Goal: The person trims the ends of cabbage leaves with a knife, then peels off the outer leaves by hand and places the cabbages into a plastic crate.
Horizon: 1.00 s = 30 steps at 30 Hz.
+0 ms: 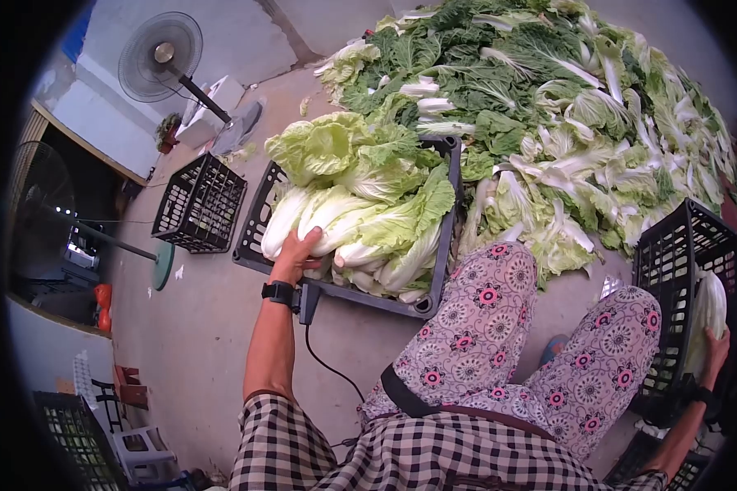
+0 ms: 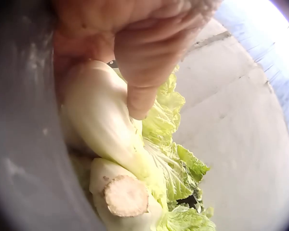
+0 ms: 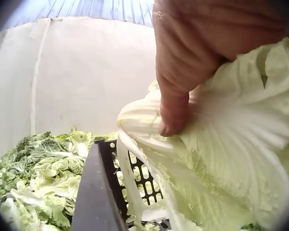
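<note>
In the head view my left hand [image 1: 297, 254] is at the front left of a black crate [image 1: 344, 299] heaped with napa cabbages, gripping one napa cabbage [image 1: 318, 211] at its white base. The left wrist view shows the thumb [image 2: 142, 91] pressed along that cabbage [image 2: 98, 103], above another cabbage's cut stem end [image 2: 126, 196]. At the far right, my right hand [image 1: 717, 353] holds a napa cabbage [image 1: 709, 307] against the side crate [image 1: 662, 307]. Up close in the right wrist view, the thumb [image 3: 174, 113] presses the pale leaves of this cabbage [image 3: 221, 149].
A big pile of cabbages and loose leaves [image 1: 549, 114] fills the back right. Left of the full crate stand another black crate [image 1: 198, 203] and two fans, one with a green base [image 1: 163, 266]. A black cable [image 1: 327, 356] runs from the left wrist.
</note>
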### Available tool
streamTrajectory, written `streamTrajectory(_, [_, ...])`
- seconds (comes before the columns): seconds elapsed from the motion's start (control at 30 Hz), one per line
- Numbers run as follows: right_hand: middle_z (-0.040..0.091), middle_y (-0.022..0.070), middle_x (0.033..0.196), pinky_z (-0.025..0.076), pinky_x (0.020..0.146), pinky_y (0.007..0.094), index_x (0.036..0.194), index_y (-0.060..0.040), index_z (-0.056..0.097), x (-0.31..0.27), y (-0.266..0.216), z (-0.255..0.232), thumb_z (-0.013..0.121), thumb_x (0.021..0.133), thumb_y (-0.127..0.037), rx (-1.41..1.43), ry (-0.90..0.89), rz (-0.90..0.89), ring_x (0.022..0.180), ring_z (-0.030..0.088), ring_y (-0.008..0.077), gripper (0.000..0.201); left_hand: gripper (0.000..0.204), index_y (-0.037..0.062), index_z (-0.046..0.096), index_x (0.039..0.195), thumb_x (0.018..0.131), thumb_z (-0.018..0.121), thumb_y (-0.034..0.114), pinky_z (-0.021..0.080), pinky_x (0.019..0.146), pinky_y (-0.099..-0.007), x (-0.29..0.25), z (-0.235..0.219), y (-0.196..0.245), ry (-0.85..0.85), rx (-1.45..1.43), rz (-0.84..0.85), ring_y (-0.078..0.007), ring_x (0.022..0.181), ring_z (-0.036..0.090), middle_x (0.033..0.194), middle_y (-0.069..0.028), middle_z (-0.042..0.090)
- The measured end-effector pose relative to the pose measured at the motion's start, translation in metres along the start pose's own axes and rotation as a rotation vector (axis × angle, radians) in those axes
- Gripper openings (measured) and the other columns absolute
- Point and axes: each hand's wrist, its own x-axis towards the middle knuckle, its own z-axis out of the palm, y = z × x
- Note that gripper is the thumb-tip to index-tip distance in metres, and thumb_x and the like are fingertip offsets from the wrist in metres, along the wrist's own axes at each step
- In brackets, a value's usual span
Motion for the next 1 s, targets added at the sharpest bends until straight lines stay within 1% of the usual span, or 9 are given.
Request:
streamTrajectory(0.17, [0.044, 0.0174, 0.133, 0.039, 0.095, 0.0376, 0.132, 0.0037, 0.039, 0.019, 0.048, 0.040, 0.061, 0.082, -0.036, 0.410, -0.347, -0.086, 0.117, 0.048, 0.0289, 0.068, 0.062, 0.0076, 0.046, 0.124, 0.077, 0.068, 0.042, 0.054, 0.056, -0.0327, 0.000, 0.002, -0.001, 0.028, -0.066, 0.015, -0.0203, 0.083, 0.062, 0.105, -0.0082, 0.061])
streamTrajectory(0.27, [0.045, 0.0155, 0.132, 0.039, 0.094, 0.0375, 0.133, 0.0002, 0.040, -0.013, -0.016, 0.024, 0.061, 0.082, -0.036, 0.403, -0.449, 0.078, 0.115, 0.049, 0.0274, 0.066, 0.062, 0.0063, 0.048, 0.122, 0.075, 0.070, 0.041, 0.053, 0.054, -0.0312, -0.004, 0.005, 0.003, 0.084, -0.111, 0.021, -0.0190, 0.082, 0.062, 0.102, -0.0086, 0.061])
streamTrajectory(0.53, [0.053, 0.0057, 0.120, 0.042, 0.085, 0.0306, 0.129, -0.0063, 0.047, -0.013, -0.039, 0.010, 0.059, 0.087, -0.035, 0.608, -0.201, 0.093, 0.102, 0.053, 0.0165, 0.053, 0.065, 0.0038, 0.050, 0.117, 0.069, 0.075, 0.040, 0.046, 0.045, -0.0237, -0.007, 0.013, 0.008, 0.233, -0.276, 0.110, -0.0140, 0.071, 0.062, 0.093, -0.0068, 0.063])
streamTrajectory(0.57, [0.053, 0.0049, 0.119, 0.042, 0.084, 0.0296, 0.128, -0.0065, 0.047, -0.008, -0.037, 0.004, 0.058, 0.087, -0.034, 0.625, -0.205, 0.080, 0.102, 0.053, 0.0149, 0.051, 0.066, 0.0030, 0.048, 0.118, 0.068, 0.075, 0.037, 0.043, 0.043, -0.0220, -0.008, 0.012, 0.013, 0.250, -0.243, 0.145, -0.0127, 0.070, 0.061, 0.093, -0.0070, 0.063])
streamTrajectory(0.73, [0.056, 0.0029, 0.112, 0.043, 0.080, 0.0250, 0.127, -0.0080, 0.049, -0.012, -0.064, -0.015, 0.057, 0.089, -0.030, 0.793, -0.062, 0.030, 0.097, 0.053, 0.0099, 0.045, 0.062, -0.0056, 0.051, 0.116, 0.067, 0.077, 0.022, 0.048, 0.079, -0.0289, -0.027, -0.013, 0.057, 0.457, -0.070, 0.559, -0.0181, 0.086, 0.060, 0.099, -0.0138, 0.061])
streamTrajectory(0.83, [0.055, 0.0042, 0.114, 0.043, 0.082, 0.0250, 0.128, -0.0071, 0.048, -0.020, -0.100, -0.020, 0.057, 0.090, -0.029, 0.784, -0.078, -0.020, 0.097, 0.053, 0.0093, 0.045, 0.064, -0.0043, 0.049, 0.118, 0.068, 0.078, 0.024, 0.048, 0.080, -0.0293, -0.076, -0.036, 0.106, 0.480, 0.167, 0.798, -0.0178, 0.091, 0.058, 0.106, -0.0141, 0.059])
streamTrajectory(0.9, [0.054, 0.0064, 0.118, 0.042, 0.087, 0.0262, 0.129, -0.0051, 0.047, -0.015, -0.119, -0.018, 0.057, 0.090, -0.028, 0.782, -0.223, -0.151, 0.102, 0.053, 0.0119, 0.046, 0.066, -0.0011, 0.047, 0.122, 0.069, 0.078, 0.024, 0.048, 0.083, -0.0291, -0.101, -0.041, 0.127, 0.467, 0.274, 0.922, -0.0175, 0.096, 0.057, 0.110, -0.0134, 0.057])
streamTrajectory(0.93, [0.054, 0.0075, 0.120, 0.042, 0.089, 0.0268, 0.129, -0.0041, 0.046, -0.018, -0.135, -0.018, 0.057, 0.090, -0.028, 0.779, -0.291, -0.214, 0.105, 0.052, 0.0132, 0.047, 0.067, -0.0003, 0.046, 0.124, 0.069, 0.078, 0.022, 0.048, 0.084, -0.0292, -0.110, -0.037, 0.136, 0.444, 0.181, 0.950, -0.0177, 0.097, 0.057, 0.111, -0.0134, 0.057])
streamTrajectory(1.0, [0.051, 0.0103, 0.124, 0.039, 0.093, 0.0289, 0.131, -0.0024, 0.044, -0.036, -0.181, -0.017, 0.059, 0.088, -0.031, 0.704, -0.192, -0.380, 0.112, 0.050, 0.0174, 0.053, 0.069, 0.0013, 0.044, 0.126, 0.068, 0.079, 0.019, 0.048, 0.085, -0.0292, -0.126, -0.020, 0.149, 0.388, -0.012, 0.995, -0.0180, 0.098, 0.057, 0.111, -0.0134, 0.057])
